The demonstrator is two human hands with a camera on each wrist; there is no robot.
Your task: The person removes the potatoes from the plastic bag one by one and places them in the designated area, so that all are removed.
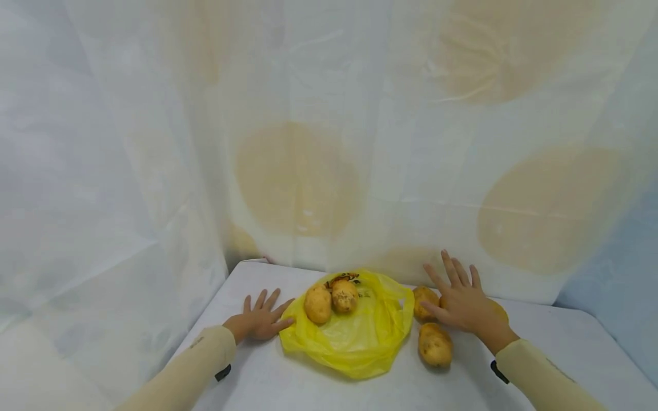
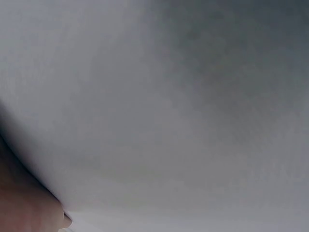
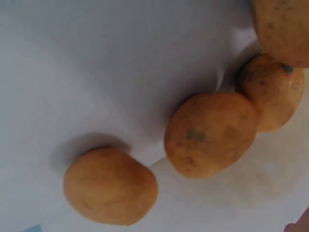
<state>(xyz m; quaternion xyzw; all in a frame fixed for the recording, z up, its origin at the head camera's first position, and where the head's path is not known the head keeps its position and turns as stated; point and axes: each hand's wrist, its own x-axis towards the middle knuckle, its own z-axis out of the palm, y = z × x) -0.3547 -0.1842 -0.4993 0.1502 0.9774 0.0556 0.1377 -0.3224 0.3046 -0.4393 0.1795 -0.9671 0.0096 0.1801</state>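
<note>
A yellow plastic bag lies spread on the table, with two potatoes, one on the left and one beside it, on its back left part. My left hand is palm down with fingers spread, its thumb at the bag's left edge. Over the potatoes to the right of the bag, my right hand spreads its fingers and holds nothing. A potato sits nearest me there, another farther back, and the hand partly hides more. In the right wrist view, several potatoes rest on the table.
The white table meets a hanging white sheet with tan spots at its back edge. More pale sheeting hangs along the left side, and a bluish one at the right.
</note>
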